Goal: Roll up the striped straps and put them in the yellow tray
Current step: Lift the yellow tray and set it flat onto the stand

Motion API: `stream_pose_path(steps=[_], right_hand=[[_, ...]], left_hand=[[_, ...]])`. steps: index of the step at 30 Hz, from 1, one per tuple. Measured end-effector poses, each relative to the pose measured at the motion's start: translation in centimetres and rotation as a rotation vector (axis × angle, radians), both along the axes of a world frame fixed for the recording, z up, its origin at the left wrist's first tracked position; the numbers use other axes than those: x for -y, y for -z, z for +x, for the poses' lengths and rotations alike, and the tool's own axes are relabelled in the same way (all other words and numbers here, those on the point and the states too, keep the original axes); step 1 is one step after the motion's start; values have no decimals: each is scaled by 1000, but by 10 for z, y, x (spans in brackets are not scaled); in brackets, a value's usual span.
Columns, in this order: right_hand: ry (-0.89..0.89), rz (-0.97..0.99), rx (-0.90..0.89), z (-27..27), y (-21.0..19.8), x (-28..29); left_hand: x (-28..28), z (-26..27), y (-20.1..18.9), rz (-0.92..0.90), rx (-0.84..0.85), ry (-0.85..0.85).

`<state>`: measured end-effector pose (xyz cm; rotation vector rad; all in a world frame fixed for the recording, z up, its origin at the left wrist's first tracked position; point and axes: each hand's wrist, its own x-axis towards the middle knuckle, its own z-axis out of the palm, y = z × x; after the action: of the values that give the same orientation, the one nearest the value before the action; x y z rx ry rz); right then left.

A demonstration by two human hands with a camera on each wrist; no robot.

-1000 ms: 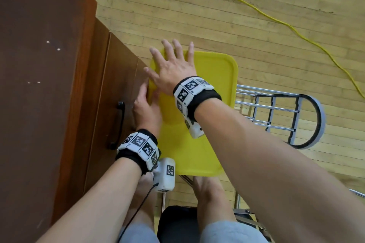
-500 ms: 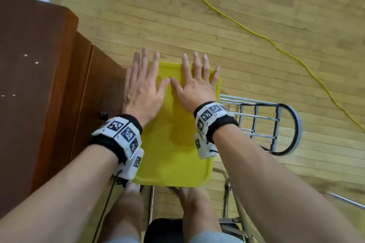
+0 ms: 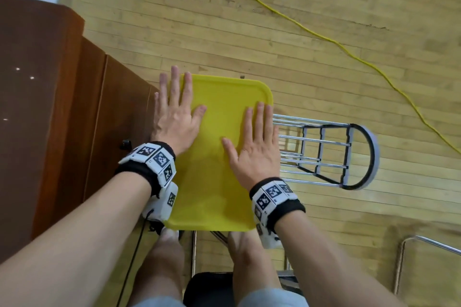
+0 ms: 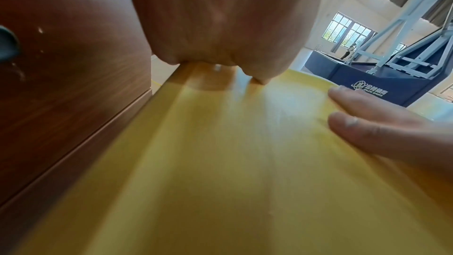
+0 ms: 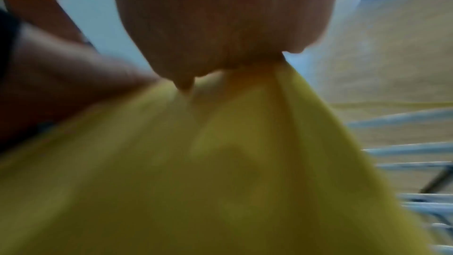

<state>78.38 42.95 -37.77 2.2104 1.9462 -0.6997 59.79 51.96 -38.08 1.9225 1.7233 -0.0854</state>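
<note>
Head view: both palms flat, fingers straight, left hand [image 3: 175, 117] and right hand [image 3: 257, 149] on the yellow tray [image 3: 214, 194]; no striped straps visible. Left wrist: tray hugs the wooden cabinet [image 4: 68, 88]. Right wrist: blurred; uneven pressing could tip the tray.

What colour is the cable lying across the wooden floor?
Yellow. The cable shows best in the head view.

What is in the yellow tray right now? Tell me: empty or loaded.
Empty of straps. The tray shows bare yellow; only the left hand and right hand lie flat on it.
</note>
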Motion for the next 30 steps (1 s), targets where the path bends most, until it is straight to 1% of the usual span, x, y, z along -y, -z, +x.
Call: stream_pose_path(steps=[3,5,7,9,11,13,16,19,20,22,25,28,30], right_hand=[[-17,-33,-26,0,0,-8],[-22,-26,-15,2,1,-6],[-16,-17,5,0,3,-4],[-1,38,9,-3,2,1],[27,130,-31,-6,-1,13],[48,160,-63,-10,-3,36],[56,74,11,-20,1,65],[68,22,53,-23,5,64],[65,21,46,-22,5,62],[50,56,37,-21,2,63],[-2,89,36,-22,0,79],[-46,2,84,-28,0,85],[-38,-41,61,-29,-1,81]], left_hand=[[14,-10,-9,97,46,35],[49,-16,-12,171,44,76],[91,-20,-4,172,-8,129],[113,-22,10,181,-96,171],[108,-20,17,200,-124,160],[100,-16,15,189,-122,153],[108,-16,8,182,-133,161],[137,-20,2,205,-108,114],[149,-22,3,211,-104,129],[166,-25,8,220,-129,213],[167,-26,15,214,-127,219],[165,-23,15,211,-141,206],[165,-25,14,207,-137,205]])
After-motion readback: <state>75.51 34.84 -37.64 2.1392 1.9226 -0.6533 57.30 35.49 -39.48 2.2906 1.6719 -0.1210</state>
